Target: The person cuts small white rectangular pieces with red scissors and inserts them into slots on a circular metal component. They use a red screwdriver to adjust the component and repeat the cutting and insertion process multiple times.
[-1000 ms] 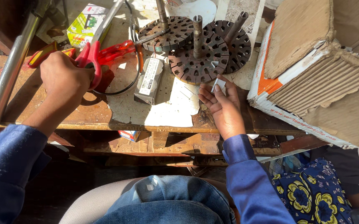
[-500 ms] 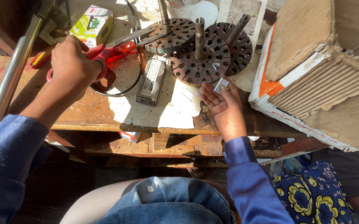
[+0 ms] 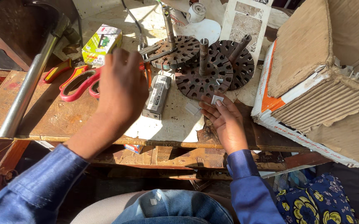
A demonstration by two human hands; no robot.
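My right hand (image 3: 225,120) pinches a small white paper slip (image 3: 217,99) between thumb and fingertips, the palm resting on the wooden workbench (image 3: 30,116). The slip sits at the 6 o'clock edge of the nearest slotted rotor disc (image 3: 204,79), just touching or just short of its rim; I cannot tell which. A steel shaft (image 3: 204,52) rises upright from that disc's centre. A second disc (image 3: 239,62) with a tilted shaft overlaps it at 2 o'clock, and a third disc (image 3: 175,52) lies at 10 o'clock. My left hand (image 3: 121,89) hovers above the bench at 9 o'clock from the discs, fingers curled downward; its back faces the camera, so I cannot tell whether it holds anything. Beneath and just beyond it lie red-handled scissors (image 3: 78,85), their handles showing at its 9 o'clock side. A small grey rectangular box (image 3: 157,96) lies between the two hands. A green and white carton (image 3: 102,43) sits at 11 o'clock from the left hand. A metal pipe (image 3: 30,87) runs diagonally along the left of the bench. A large torn cardboard box (image 3: 320,70) stands at 3 o'clock from the right hand.
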